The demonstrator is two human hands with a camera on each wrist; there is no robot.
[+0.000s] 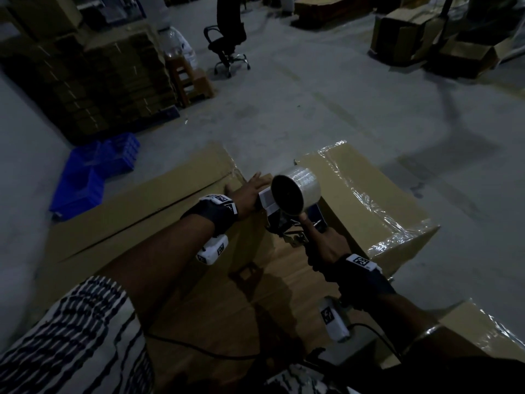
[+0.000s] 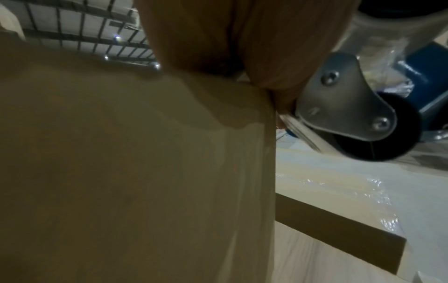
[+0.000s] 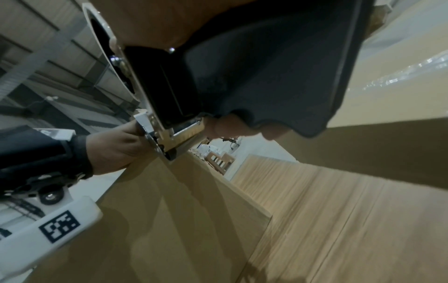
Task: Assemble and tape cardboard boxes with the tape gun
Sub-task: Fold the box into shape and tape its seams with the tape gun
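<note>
While two hands (image 1: 284, 214) work, one tape gun (image 1: 292, 200)

Dim grey concrete floor (image 1: 326, 103) — black office chair (image 1: 227, 38).

Brown cardboard box (image 1: 159, 206) under dim light; a second brown box (image 1: 366, 200) streaked with shiny clear tape. Clear tape roll (image 1: 297, 190) with a dark core. Silver metal plate (image 2: 344, 99) and black roller (image 2: 378, 134) on the tape gun; blue body behind, probably. Black wrist straps (image 1: 218, 214) carrying white tags (image 1: 211, 248) printed with black square codes. White sleeve (image 1: 71, 336) with wavy black stripes. Blue crates (image 1: 93, 172) on grey floor (image 1: 312, 109). Black office chair (image 1: 227, 35).
</note>
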